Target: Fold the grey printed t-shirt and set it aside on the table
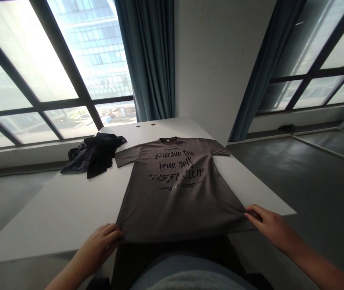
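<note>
Grey T-shirt (172, 189) lay flat on a white table (54, 219), front up, collar toward the far end, hem at the near table edge. Sleeves were out to both sides, body mostly smooth. Black print across the chest read "Pursue the true self", with further lines below it too distorted or small to read reliably.

Both hands were at the hem, well apart, one at each bottom corner. Left hand (99, 243) had its fingers curled over the left corner and gripped the cloth there; thumb not clearly visible. Right hand (273, 227) pinched the right corner between thumb and fingers, with tension folds running from that grip into the shirt. Neither hand was spread flat, and they were not pressed together.

Crumpled dark garment (95, 155) sat on the table just beside the shirt's left sleeve, in a loose heap with a striped patch at its edge. Two small round holes (146, 125) showed in the tabletop near the far edge, beyond the collar.

Behind the table were a large gridded window (27, 68), a teal curtain (149, 52) and a white wall pillar (205, 60). To the right, a second window (317, 76) ran above a grey floor (311, 189). A small dark object (287, 128) lay on the low ledge under that window.
</note>
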`<state>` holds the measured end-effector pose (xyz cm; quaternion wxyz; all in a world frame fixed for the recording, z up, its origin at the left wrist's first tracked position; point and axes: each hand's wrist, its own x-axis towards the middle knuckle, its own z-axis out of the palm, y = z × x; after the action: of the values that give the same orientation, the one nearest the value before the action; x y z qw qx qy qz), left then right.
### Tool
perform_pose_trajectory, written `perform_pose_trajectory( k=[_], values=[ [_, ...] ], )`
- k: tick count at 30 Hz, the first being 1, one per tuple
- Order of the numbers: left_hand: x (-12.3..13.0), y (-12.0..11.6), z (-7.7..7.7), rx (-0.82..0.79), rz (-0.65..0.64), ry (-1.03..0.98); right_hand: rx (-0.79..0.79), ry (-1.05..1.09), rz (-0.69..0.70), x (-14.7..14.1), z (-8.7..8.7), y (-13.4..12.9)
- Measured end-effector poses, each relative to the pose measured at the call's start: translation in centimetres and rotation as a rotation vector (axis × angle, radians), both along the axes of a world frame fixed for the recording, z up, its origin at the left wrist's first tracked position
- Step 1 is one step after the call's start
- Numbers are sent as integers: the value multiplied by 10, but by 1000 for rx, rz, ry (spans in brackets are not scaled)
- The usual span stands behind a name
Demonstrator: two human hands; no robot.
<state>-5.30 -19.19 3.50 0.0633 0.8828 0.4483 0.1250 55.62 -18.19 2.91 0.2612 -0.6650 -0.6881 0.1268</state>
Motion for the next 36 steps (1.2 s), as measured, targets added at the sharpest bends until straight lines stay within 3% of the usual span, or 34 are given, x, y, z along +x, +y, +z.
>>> perform_pose_trajectory(
  k=[4,6,14,17,20,24,27,31,36],
  values=[
    [10,-4,1,19,15,-74,84,26,-160,13,15,0],
    [15,-7,2,7,8,-73,72,7,-171,18,15,-4],
    [19,-14,-2,-43,-19,-4,-33,-61,-15,20,-17,-23],
    [18,-16,3,-63,-41,6,-88,-110,50,23,-11,-22],
    [18,-14,6,-81,-6,-2,-129,-199,120,28,7,-13],
    [24,11,2,-37,147,-66,21,-270,95,33,21,29],
    [27,42,-8,56,212,-87,86,-292,130,31,15,81],
    [22,72,-25,101,272,-48,-25,-374,81,15,-5,150],
    [9,71,-37,87,280,8,-221,-459,40,1,-25,198]
  ],
)
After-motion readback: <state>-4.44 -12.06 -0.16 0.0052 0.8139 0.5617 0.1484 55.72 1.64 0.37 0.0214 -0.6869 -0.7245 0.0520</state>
